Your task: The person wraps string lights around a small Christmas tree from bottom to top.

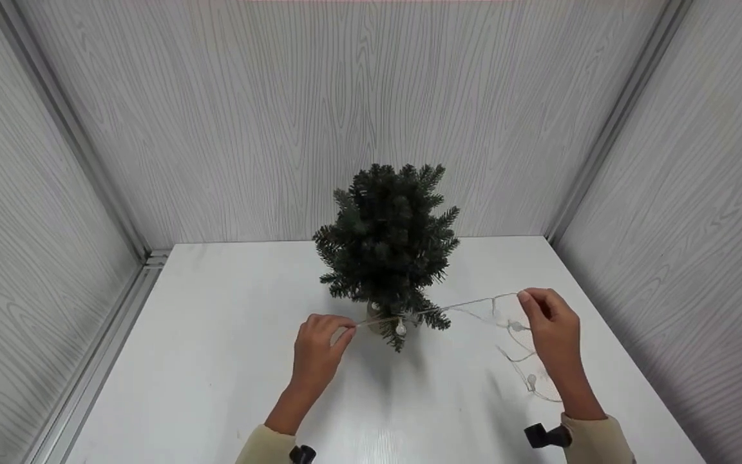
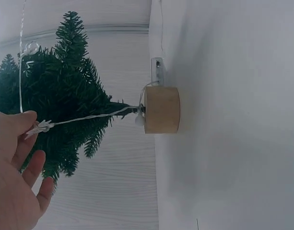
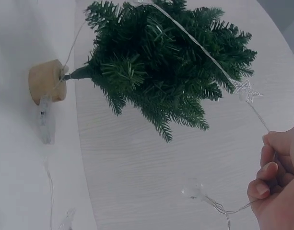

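A small artificial Christmas tree [image 1: 387,232] stands on a round wooden base [image 2: 162,110]. My left hand [image 1: 319,354] pinches a string of fairy lights [image 1: 467,303] between thumb and forefinger, left of the tree's foot. On the right, my right hand [image 1: 554,328] pinches the same string, which stretches between both hands across the front of the lower branches. From the left fingers a length runs down to the trunk just above the base. A clear star [image 3: 243,91] hangs near my right fingertips, and a round bulb [image 1: 400,328] dangles before the tree.
Loose string with clear bulbs [image 1: 531,381] trails below my right hand. Beside the wooden base lies a small clear battery box [image 3: 47,120] on the white table [image 1: 203,348]. Pale wood-grain panels [image 1: 248,116] enclose the back and both sides.
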The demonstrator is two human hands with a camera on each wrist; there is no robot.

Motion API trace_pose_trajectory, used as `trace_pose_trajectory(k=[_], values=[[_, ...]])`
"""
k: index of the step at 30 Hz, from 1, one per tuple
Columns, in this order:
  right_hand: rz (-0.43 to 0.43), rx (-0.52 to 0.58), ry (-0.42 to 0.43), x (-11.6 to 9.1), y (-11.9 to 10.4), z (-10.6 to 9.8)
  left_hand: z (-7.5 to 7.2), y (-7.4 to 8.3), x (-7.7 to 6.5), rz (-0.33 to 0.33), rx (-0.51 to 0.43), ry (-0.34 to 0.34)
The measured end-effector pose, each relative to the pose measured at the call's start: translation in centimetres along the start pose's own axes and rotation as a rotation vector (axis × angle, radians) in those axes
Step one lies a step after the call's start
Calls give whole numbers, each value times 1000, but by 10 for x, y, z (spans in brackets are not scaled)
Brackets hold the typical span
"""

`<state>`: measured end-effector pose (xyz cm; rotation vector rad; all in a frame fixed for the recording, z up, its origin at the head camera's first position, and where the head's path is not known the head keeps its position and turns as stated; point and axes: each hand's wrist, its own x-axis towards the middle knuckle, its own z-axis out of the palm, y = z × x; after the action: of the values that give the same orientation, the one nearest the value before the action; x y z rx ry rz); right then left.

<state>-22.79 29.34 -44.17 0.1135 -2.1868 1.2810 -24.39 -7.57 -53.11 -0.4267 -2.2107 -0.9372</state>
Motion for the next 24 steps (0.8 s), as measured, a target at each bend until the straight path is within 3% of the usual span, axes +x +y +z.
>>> trace_pose_trajectory(k=[9,19,24], values=[[105,-25,58,16,9,-16,23,9,8,99,15,98],[147,-50,81,40,24,-23,42,21,15,115,-17,117],[135,-61,94,49,26,-24,51,19,16,270,84,141]])
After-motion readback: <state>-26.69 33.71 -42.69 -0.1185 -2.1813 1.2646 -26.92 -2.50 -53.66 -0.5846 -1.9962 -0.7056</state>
